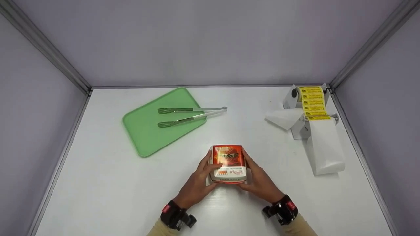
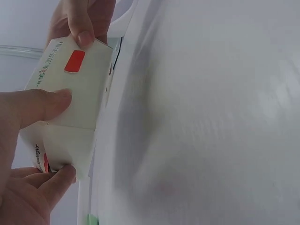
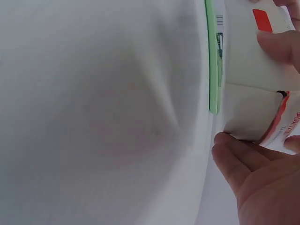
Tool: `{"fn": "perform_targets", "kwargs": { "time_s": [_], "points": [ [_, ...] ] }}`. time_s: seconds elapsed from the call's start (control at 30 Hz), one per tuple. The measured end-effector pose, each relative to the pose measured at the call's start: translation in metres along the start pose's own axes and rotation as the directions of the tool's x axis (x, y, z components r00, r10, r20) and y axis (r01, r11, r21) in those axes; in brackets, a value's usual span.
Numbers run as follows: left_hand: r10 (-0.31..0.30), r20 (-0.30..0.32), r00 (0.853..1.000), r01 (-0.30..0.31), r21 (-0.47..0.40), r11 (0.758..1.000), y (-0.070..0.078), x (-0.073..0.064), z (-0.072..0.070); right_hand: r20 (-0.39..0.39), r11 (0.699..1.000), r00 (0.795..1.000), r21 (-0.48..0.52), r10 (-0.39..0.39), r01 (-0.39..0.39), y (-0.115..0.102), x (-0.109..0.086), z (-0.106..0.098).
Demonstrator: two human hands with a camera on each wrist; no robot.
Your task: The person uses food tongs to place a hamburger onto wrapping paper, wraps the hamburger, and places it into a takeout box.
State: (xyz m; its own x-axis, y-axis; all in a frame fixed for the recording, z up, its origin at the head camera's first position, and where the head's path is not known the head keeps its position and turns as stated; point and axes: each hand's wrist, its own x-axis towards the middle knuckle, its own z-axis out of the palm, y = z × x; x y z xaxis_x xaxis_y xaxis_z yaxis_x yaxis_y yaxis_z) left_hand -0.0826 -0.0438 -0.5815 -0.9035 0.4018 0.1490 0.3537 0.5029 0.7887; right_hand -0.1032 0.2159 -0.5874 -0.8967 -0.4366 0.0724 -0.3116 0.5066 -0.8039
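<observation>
A small burger box [image 1: 228, 160] in red and white, with a burger picture on its lid, is held between both hands. My left hand [image 1: 195, 186] grips its left side, one finger lying over the lid's edge and the thumb low at the front. On the opposite side my right hand [image 1: 262, 184] holds it, fingers along the side wall and thumb near the front. In the left wrist view the plain white front of the box [image 2: 82, 108] shows a red patch, the left thumb pressing on it. The right wrist view shows right fingertips [image 3: 227, 140] against the side panel.
A green tray [image 1: 147, 137] lies at the back left, with metal tongs [image 1: 193, 109] resting across it and past its right edge. At the back right stands a label dispenser [image 1: 300, 127] with a roll of yellow labels [image 1: 312, 100] and white backing paper [image 1: 326, 150] hanging forward.
</observation>
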Motion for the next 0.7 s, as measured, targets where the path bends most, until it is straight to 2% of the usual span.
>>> {"fn": "perform_targets", "kwargs": {
  "time_s": [0.13, 0.27, 0.37, 0.5, 0.6, 0.7],
  "points": [
    [0.004, -0.01, 1.0, -0.004, 0.032, 0.999, -0.004, -0.004, 0.005, 0.021, 0.996, 1.0, -0.082, 0.021, -0.019, -0.001, -0.001, 0.002],
    [0.018, -0.021, 1.0, -0.016, 0.114, 0.993, -0.007, -0.007, 0.01, 0.021, 0.985, 1.0, -0.172, 0.02, -0.016, 0.0, -0.001, 0.006],
    [0.025, -0.024, 0.999, -0.021, 0.187, 0.982, -0.009, -0.007, 0.013, 0.006, 0.964, 1.0, -0.264, 0.019, -0.017, 0.001, -0.002, 0.01],
    [0.007, -0.022, 1.0, -0.001, 0.252, 0.968, -0.011, -0.007, 0.015, -0.012, 0.924, 1.0, -0.382, 0.026, -0.029, 0.0, -0.003, 0.012],
    [0.005, -0.023, 1.0, 0.002, 0.278, 0.961, -0.012, -0.007, 0.015, -0.017, 0.908, 0.999, -0.417, 0.033, -0.037, 0.0, -0.003, 0.012],
    [0.034, -0.026, 0.999, -0.023, 0.342, 0.94, -0.013, -0.007, 0.015, -0.009, 0.902, 0.999, -0.429, 0.039, -0.039, 0.0, -0.002, 0.01]
  ]
}}
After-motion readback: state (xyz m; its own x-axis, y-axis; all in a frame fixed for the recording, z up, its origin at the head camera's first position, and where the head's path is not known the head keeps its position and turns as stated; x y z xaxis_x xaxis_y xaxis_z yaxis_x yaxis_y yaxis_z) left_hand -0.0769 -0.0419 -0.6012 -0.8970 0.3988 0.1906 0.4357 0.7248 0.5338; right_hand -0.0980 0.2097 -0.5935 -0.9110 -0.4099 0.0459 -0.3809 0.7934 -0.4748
